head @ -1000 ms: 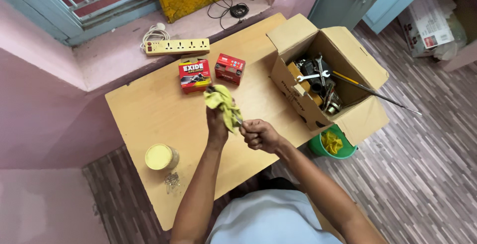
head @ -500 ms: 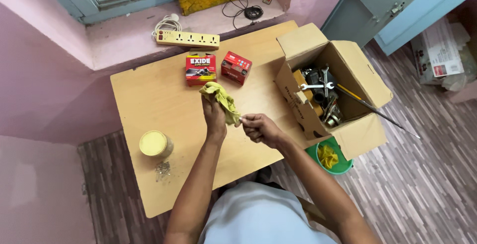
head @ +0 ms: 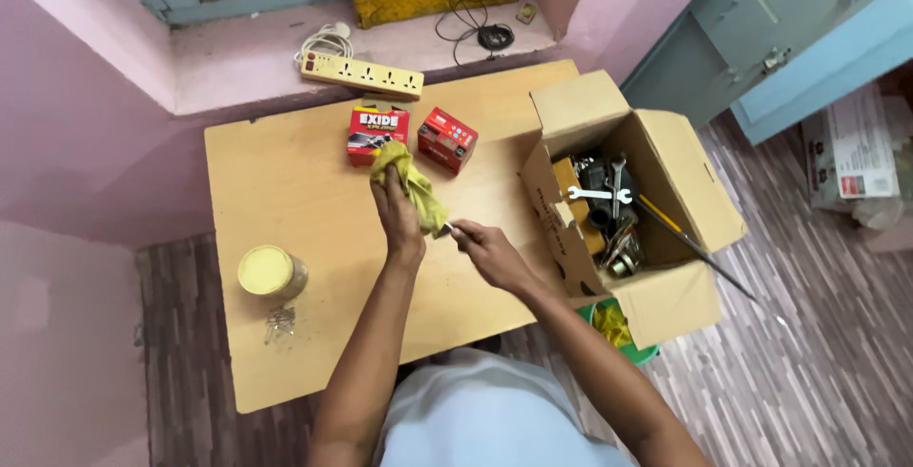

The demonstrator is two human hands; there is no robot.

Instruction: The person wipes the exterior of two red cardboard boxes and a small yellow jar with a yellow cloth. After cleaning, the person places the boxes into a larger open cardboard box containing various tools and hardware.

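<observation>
Now left hand (head: 397,212) grips yellow cloth (head: 411,186), right hand (head: 483,247) pinches small metal piece (head: 447,229), drawn slightly out of cloth since before.

Small metal piece (head: 447,229) pinched by right hand (head: 485,250), mostly hidden inside yellow cloth (head: 411,184), too small to identify. Green bucket (head: 623,336) mostly covered by cardboard box (head: 666,301). Tiny metal bits (head: 278,322) beside jar (head: 270,273), too small to tell.

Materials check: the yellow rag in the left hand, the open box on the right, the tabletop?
Yellow rag: looks like soft woven cloth, matte; it crumples and drapes over the left hand. Open box: corrugated cardboard by its look, brown, matte, with creased flaps. Tabletop: probably laminate or veneer board, pale wood tone, smooth with a slight sheen.
</observation>
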